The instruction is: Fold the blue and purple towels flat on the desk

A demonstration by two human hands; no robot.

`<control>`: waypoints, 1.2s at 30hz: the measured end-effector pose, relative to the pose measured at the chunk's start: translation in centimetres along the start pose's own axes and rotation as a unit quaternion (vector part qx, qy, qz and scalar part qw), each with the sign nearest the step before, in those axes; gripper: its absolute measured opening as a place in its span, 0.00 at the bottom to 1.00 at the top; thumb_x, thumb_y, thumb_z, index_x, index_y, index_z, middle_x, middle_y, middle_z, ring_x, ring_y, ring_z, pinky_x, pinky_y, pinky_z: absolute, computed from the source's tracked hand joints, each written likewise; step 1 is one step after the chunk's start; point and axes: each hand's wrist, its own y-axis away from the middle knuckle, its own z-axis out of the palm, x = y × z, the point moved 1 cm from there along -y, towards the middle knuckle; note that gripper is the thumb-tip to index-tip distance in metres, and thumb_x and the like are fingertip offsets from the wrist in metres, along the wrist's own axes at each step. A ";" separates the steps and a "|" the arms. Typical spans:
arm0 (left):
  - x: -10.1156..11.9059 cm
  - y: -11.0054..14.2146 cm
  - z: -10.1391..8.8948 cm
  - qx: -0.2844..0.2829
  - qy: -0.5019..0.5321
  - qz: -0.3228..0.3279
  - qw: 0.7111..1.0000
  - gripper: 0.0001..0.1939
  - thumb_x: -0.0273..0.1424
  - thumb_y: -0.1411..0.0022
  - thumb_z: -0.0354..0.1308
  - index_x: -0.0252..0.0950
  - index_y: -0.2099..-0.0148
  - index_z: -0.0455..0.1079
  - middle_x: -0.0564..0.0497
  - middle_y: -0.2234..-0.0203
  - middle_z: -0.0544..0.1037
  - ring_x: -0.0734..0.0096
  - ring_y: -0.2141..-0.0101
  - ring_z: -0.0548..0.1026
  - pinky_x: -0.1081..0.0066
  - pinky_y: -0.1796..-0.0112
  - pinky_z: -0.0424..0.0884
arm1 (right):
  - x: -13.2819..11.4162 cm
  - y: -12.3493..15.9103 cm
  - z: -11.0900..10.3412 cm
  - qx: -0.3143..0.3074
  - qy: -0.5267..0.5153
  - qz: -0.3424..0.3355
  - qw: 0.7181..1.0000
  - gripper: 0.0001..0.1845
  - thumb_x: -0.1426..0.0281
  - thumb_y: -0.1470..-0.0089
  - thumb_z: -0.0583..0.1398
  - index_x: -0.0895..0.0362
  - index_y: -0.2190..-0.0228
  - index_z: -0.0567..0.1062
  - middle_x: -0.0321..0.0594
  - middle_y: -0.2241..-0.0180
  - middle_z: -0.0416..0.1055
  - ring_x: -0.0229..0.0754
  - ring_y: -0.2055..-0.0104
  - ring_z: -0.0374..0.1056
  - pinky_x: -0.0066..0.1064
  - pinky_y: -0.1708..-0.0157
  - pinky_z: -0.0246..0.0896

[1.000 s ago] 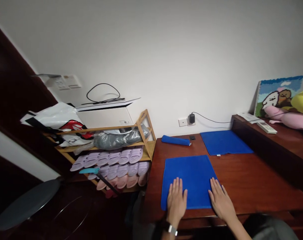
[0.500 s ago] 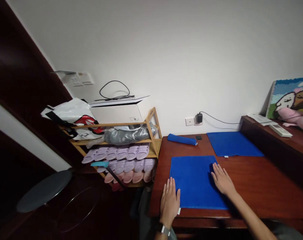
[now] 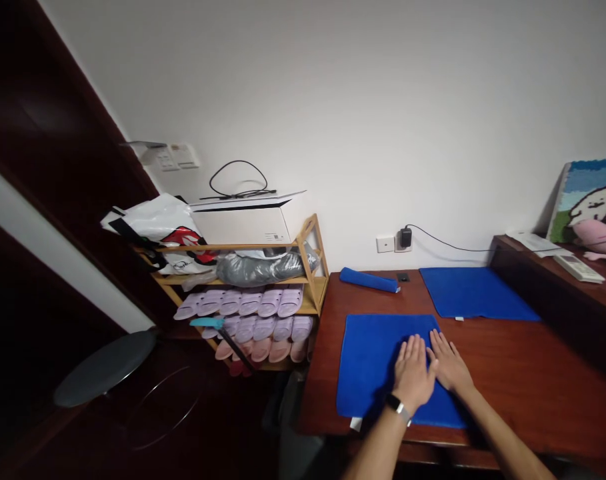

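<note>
A blue cloth (image 3: pixel 367 360) lies spread flat on the reddish-brown wooden table (image 3: pixel 527 373), with a white tag at its lower left corner. My left hand (image 3: pixel 413 373), a watch on its wrist, rests palm down on the right half of the cloth, fingers stretched out. Right beside it, my right hand (image 3: pixel 450 363) lies flat over the cloth's right edge, fingers extended. Behind them are a rolled blue cloth (image 3: pixel 369 280) and a second flat blue cloth (image 3: pixel 477 293) with a small white tag.
A wooden shoe rack (image 3: pixel 315 267) left of the table holds several slippers, with a white box (image 3: pixel 243 225) on top. A black plug (image 3: pixel 405 237) sits in the wall socket. On the raised ledge at right are a remote control (image 3: pixel 577 269) and a pink plush toy (image 3: pixel 597 237).
My left hand has moved from the cloth's left edge across to its right side, close to my right hand. My right hand has stayed at the right edge. The view has shifted slightly.
</note>
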 end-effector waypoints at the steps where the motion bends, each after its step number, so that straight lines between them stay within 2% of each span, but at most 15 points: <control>1: 0.6 -1.1 0.8 -0.021 0.011 0.004 1.000 0.34 0.45 0.22 0.34 0.30 0.24 0.49 0.43 0.27 0.55 0.62 0.27 0.50 0.56 0.29 0.51 | 0.1 0.0 0.0 0.004 -0.001 -0.012 1.000 0.39 0.60 0.33 0.38 0.65 0.28 0.53 0.47 0.25 0.44 0.49 0.23 0.38 0.47 0.27 0.39; 2: 0.7 -1.8 1.5 -0.039 0.017 0.002 0.999 0.35 0.46 0.22 0.34 0.30 0.24 0.49 0.43 0.27 0.55 0.61 0.27 0.51 0.55 0.29 0.51 | 0.2 0.0 0.1 0.005 -0.002 -0.019 1.000 0.39 0.60 0.33 0.39 0.65 0.28 0.53 0.47 0.25 0.44 0.49 0.23 0.39 0.48 0.27 0.39; 4: -0.6 -2.2 2.1 -0.055 0.015 -0.020 0.998 0.36 0.48 0.23 0.33 0.31 0.24 0.50 0.44 0.27 0.55 0.61 0.27 0.51 0.55 0.29 0.50 | 0.1 0.0 0.0 -0.002 -0.007 -0.005 1.000 0.39 0.59 0.33 0.38 0.65 0.28 0.52 0.47 0.25 0.44 0.48 0.23 0.39 0.48 0.26 0.39; 6: -3.8 -1.4 1.4 -0.044 -0.002 -0.067 0.997 0.37 0.49 0.23 0.31 0.33 0.24 0.51 0.44 0.27 0.54 0.61 0.27 0.50 0.54 0.29 0.48 | -0.2 -0.1 -0.3 -0.014 -0.011 0.023 1.000 0.40 0.58 0.32 0.36 0.66 0.28 0.50 0.46 0.25 0.43 0.48 0.23 0.39 0.47 0.26 0.38; 11: -14.2 2.2 -2.7 -0.011 -0.106 -0.214 0.971 0.34 0.42 0.22 0.35 0.28 0.24 0.52 0.39 0.27 0.53 0.56 0.27 0.50 0.52 0.29 0.50 | -0.9 0.0 -1.1 -0.021 -0.022 0.042 0.999 0.41 0.55 0.32 0.33 0.65 0.27 0.47 0.42 0.25 0.41 0.46 0.23 0.36 0.45 0.25 0.35; 13: -16.8 3.2 -3.4 0.010 -0.136 -0.230 0.964 0.32 0.39 0.23 0.37 0.28 0.24 0.52 0.38 0.27 0.55 0.56 0.28 0.52 0.53 0.30 0.52 | -1.0 0.2 -1.1 -0.023 -0.023 0.045 0.998 0.41 0.56 0.32 0.33 0.65 0.27 0.47 0.42 0.25 0.41 0.46 0.23 0.37 0.44 0.25 0.35; 15: -18.1 3.7 -3.2 0.028 -0.151 -0.228 0.961 0.32 0.38 0.23 0.37 0.28 0.24 0.52 0.38 0.28 0.56 0.57 0.28 0.53 0.54 0.30 0.53 | -1.1 0.2 -1.1 -0.026 -0.016 0.050 0.998 0.40 0.56 0.32 0.34 0.65 0.27 0.48 0.43 0.25 0.42 0.46 0.23 0.37 0.46 0.26 0.35; 19: -18.1 3.7 -2.1 0.052 -0.159 -0.231 0.958 0.32 0.39 0.24 0.36 0.28 0.25 0.54 0.39 0.28 0.58 0.57 0.28 0.55 0.54 0.30 0.53 | -1.5 -1.1 -1.8 -0.030 0.003 0.057 0.998 0.40 0.57 0.32 0.35 0.65 0.28 0.50 0.44 0.25 0.44 0.47 0.23 0.39 0.49 0.26 0.34; 24: -18.0 3.7 -1.9 0.056 -0.165 -0.231 0.957 0.33 0.39 0.24 0.36 0.27 0.25 0.55 0.39 0.28 0.58 0.57 0.29 0.55 0.54 0.30 0.53 | -1.9 -5.0 -3.4 -0.031 0.008 0.057 0.998 0.39 0.60 0.32 0.35 0.68 0.28 0.49 0.46 0.25 0.43 0.46 0.23 0.37 0.44 0.26 0.33; 27: -18.4 4.0 -2.2 0.053 -0.168 -0.226 0.958 0.32 0.38 0.24 0.37 0.28 0.25 0.55 0.39 0.28 0.58 0.57 0.29 0.56 0.55 0.31 0.55 | -1.5 -6.5 -3.1 -0.041 -0.006 0.062 0.997 0.39 0.59 0.32 0.36 0.67 0.27 0.48 0.46 0.25 0.42 0.46 0.23 0.37 0.42 0.26 0.33; 30: -18.5 4.1 -2.5 0.062 -0.174 -0.218 0.958 0.31 0.37 0.24 0.38 0.30 0.25 0.55 0.39 0.29 0.60 0.57 0.29 0.57 0.53 0.31 0.56 | -1.0 -6.8 -2.3 -0.027 -0.019 0.057 0.998 0.39 0.59 0.32 0.36 0.66 0.27 0.48 0.46 0.24 0.41 0.45 0.23 0.36 0.42 0.26 0.33; 33: -16.5 2.7 -2.6 0.090 -0.171 -0.188 0.963 0.31 0.37 0.24 0.38 0.30 0.25 0.55 0.40 0.28 0.59 0.57 0.29 0.56 0.52 0.31 0.55 | -0.7 -6.7 -1.7 -0.025 -0.021 0.047 0.998 0.40 0.58 0.32 0.35 0.67 0.27 0.48 0.45 0.24 0.41 0.45 0.23 0.35 0.42 0.26 0.33; 36: -12.0 -0.8 -1.6 0.086 -0.136 -0.101 0.982 0.31 0.38 0.22 0.36 0.32 0.24 0.53 0.44 0.27 0.56 0.62 0.28 0.53 0.56 0.30 0.53 | -0.7 -6.9 -1.5 -0.027 -0.019 0.049 0.998 0.40 0.58 0.32 0.35 0.68 0.27 0.47 0.46 0.25 0.41 0.46 0.23 0.36 0.43 0.26 0.32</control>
